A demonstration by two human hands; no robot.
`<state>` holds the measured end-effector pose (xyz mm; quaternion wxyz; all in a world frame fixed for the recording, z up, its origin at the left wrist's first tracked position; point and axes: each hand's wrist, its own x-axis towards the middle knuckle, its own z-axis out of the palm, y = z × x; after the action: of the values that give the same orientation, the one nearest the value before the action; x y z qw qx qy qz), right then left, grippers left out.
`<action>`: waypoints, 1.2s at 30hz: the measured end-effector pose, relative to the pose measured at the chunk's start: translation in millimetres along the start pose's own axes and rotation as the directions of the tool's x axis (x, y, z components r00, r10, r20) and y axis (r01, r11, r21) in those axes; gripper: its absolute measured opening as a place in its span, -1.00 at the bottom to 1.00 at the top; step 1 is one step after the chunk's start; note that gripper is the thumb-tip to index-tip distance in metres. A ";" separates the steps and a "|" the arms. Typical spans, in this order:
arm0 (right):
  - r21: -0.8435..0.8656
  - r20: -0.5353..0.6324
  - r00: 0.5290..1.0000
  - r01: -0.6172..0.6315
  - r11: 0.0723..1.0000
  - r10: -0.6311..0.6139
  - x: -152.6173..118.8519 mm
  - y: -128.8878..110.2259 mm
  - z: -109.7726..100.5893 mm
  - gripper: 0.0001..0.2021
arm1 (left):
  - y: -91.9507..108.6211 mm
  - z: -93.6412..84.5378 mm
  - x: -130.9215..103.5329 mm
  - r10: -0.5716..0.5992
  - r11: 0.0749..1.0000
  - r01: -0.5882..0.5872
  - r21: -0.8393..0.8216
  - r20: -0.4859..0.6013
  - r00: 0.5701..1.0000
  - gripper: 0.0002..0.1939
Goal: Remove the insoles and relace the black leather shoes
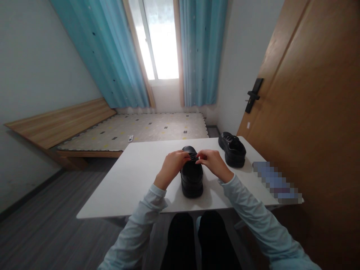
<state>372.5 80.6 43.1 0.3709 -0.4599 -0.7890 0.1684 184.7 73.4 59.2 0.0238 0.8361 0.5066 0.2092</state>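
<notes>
A black lace-up shoe (pixel 192 182) stands on the white table (pixel 140 180), its heel toward me and its toe pointing away. My left hand (pixel 176 163) is at the left side of its laces, fingers pinched together on the lace. From the right, my right hand (pixel 210 161) also pinches at the laces, with thumb and forefinger close together. The two hands are a short gap apart over the shoe's tongue. A second black shoe (pixel 234 152) rests near the table's back right corner, touched by neither hand.
A blurred bluish item (pixel 277 183) lies along the table's right edge. Behind the table is a bed (pixel 157 125) with a small white object (pixel 131 138) on it. A wooden door (pixel 309 93) stands close on the right.
</notes>
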 end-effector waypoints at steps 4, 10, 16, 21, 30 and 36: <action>-0.396 0.136 0.988 0.124 0.910 -0.076 -3.1 -18.2 -3.1 -0.94 | 1.0 1.7 1.9 -0.016 0.999 0.015 -0.033 -0.030 0.999 -0.88; -0.635 0.191 0.981 0.149 0.758 -0.032 -10.8 -36.2 -2.0 -0.84 | 0.8 1.7 0.7 -0.025 0.994 0.022 -0.111 -0.022 0.999 -0.89; -0.397 0.269 0.963 0.092 0.913 0.020 -2.2 -24.9 -5.3 -0.90 | -4.2 -3.8 -5.6 0.063 0.985 -0.063 -0.158 -0.007 0.998 -0.83; -0.043 0.243 0.969 -0.027 0.999 0.036 8.0 -14.0 -3.4 -0.95 | -6.5 -3.5 -8.7 0.069 0.989 -0.065 -0.130 0.032 0.997 -0.85; 0.342 0.065 0.986 -0.165 0.925 0.152 7.1 -1.5 10.1 -0.87 | -4.7 -8.4 -13.9 -0.010 1.000 0.010 0.001 0.083 0.997 -0.77; 0.593 0.106 0.916 -0.371 0.715 0.388 3.7 -6.9 11.2 -0.76 | -5.3 -3.5 -13.8 0.005 0.983 -0.002 0.181 -0.018 1.000 -0.77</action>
<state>359.0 81.0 41.4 0.4649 -0.4720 -0.5780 0.4764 173.5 63.5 56.6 -0.0572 0.8337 0.5223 0.1699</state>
